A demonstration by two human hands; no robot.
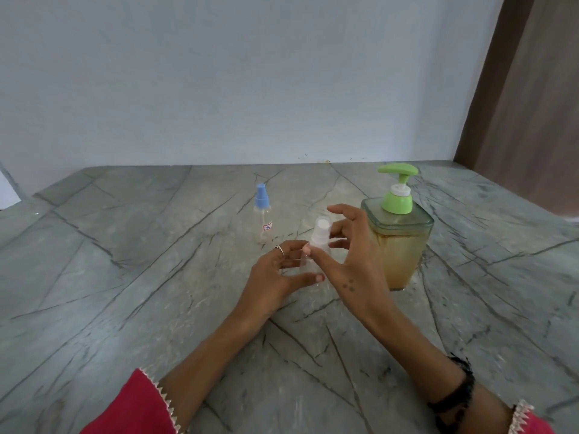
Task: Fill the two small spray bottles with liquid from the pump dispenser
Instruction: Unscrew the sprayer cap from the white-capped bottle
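Counter (131, 277): grey veined stone, its far edge against a pale blue wall (219, 73); a brown panel (529, 104) stands at the far right corner.
White bottle (315, 255): small clear spray bottle with a white cap, upright near the middle of the counter, between the two hands; it looks empty, though the hands hide part of it.
Left hand (275, 277): fingers curled round the clear body of the white bottle from the left, thumb across its lower front; a ring on one finger.
Right hand (354, 255): fingers spread and loosely bent beside the bottle's white top; the thumb lies against the neck, the other fingers reach behind the cap. Whether they press the cap cannot be told.
Blue bottle (262, 214): small clear spray bottle with a blue cap and a small label, upright, apart from the hands, towards the far edge and left of the white bottle.
Dispenser (396, 242): square clear jar with a green pump, holding amber liquid to about two thirds, just right of the right hand.
Sleeves (125, 405): red with pale trim, at the near edge; a dark band (457, 393) on the right wrist.
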